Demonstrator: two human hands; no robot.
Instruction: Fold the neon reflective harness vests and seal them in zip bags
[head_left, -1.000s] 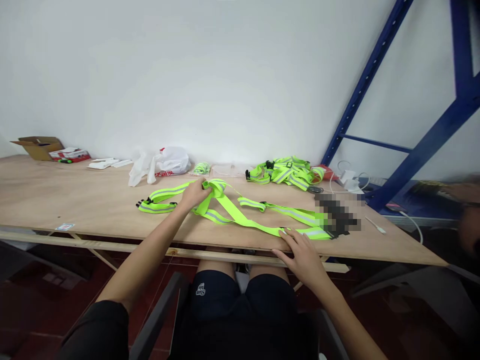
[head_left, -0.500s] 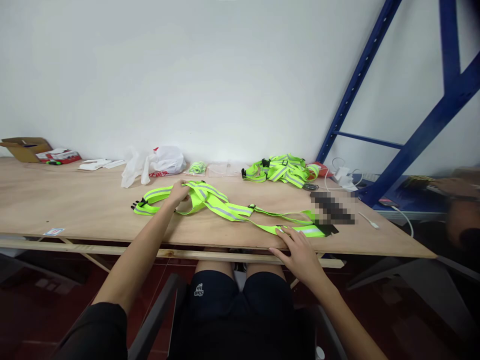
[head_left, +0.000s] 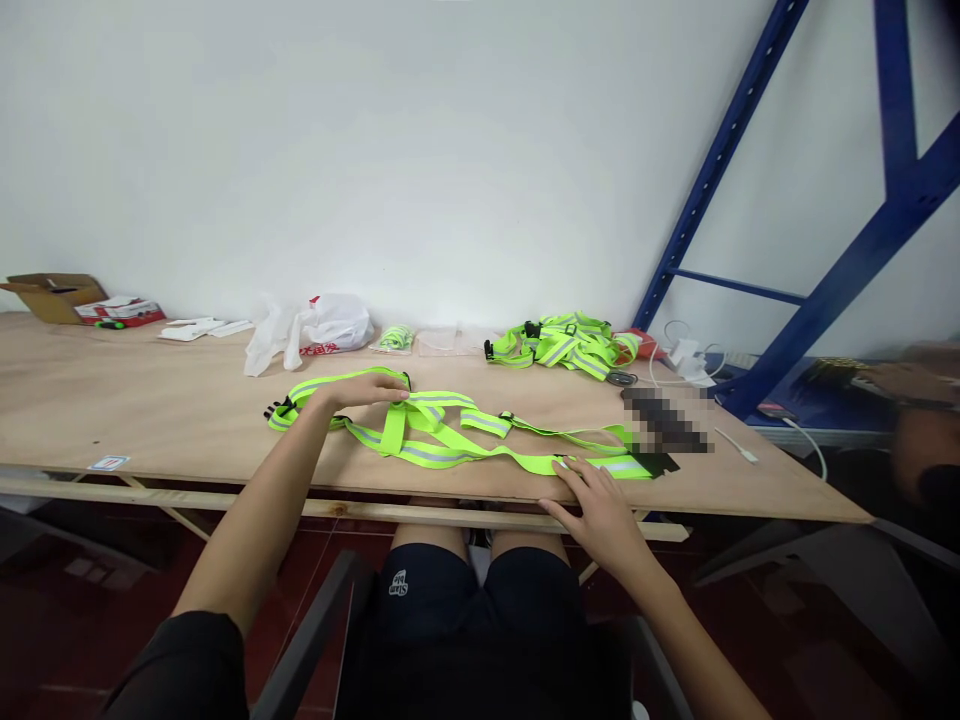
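Observation:
A neon-yellow reflective harness with grey stripes and black buckles lies stretched along the front of the wooden table. Over its left part rests my left hand, fingers extended to the right across the straps and holding nothing that I can see. The fingers of my right hand lie spread on the strap near the table's front edge, by the harness's right end. A black buckle clip shows at the left end. Beside the right end a pixelated patch hides a dark thing.
Behind the harness lie a heap of similar neon straps, a bagged strap roll and a white plastic bag. An open cardboard box stands far left. White cables and a blue rack post are on the right. Another person's arm shows far right.
My left hand has loosened from a pinch on the straps and lies flat, slightly further right. The harness's middle straps have spread apart toward me. My right hand stays in place.

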